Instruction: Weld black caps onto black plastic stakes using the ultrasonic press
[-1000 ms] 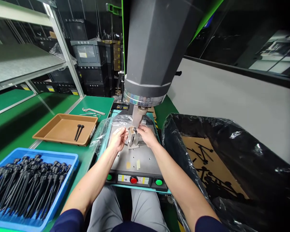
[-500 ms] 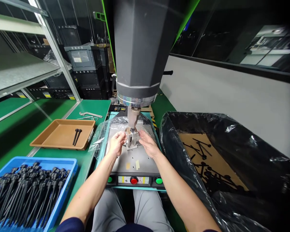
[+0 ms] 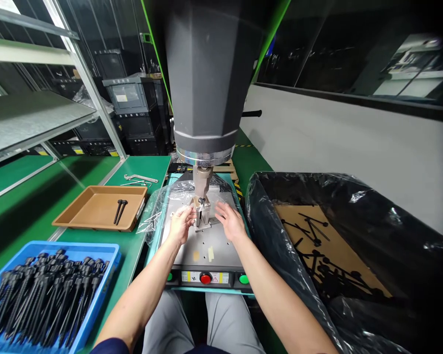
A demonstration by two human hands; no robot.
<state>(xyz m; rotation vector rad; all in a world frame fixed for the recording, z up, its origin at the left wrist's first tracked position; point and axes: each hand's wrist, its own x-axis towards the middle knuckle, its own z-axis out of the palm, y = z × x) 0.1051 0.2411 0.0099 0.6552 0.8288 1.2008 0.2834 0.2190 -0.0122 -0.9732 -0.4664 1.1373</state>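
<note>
A metal fixture stands on the grey machine plate, with a small dark part at its top. Directly above it is the metal tool head of the large machine. My left hand is just left of the fixture, fingers curved and apart, with nothing visible in them. On the other side my right hand is open, fingers spread, a small gap from the fixture. Whether the left fingertips touch the fixture I cannot tell.
Black long-stemmed parts fill a blue tray at left. Two more lie in a brown tray; wrenches are behind it. At right, a black-lined bin holds several such parts. Green buttons and a red button line the front.
My right hand has drawn away from the fixture to the right, its fingers spreading. My left hand has eased slightly back from the fixture's top. The camera view has shifted a little.
</note>
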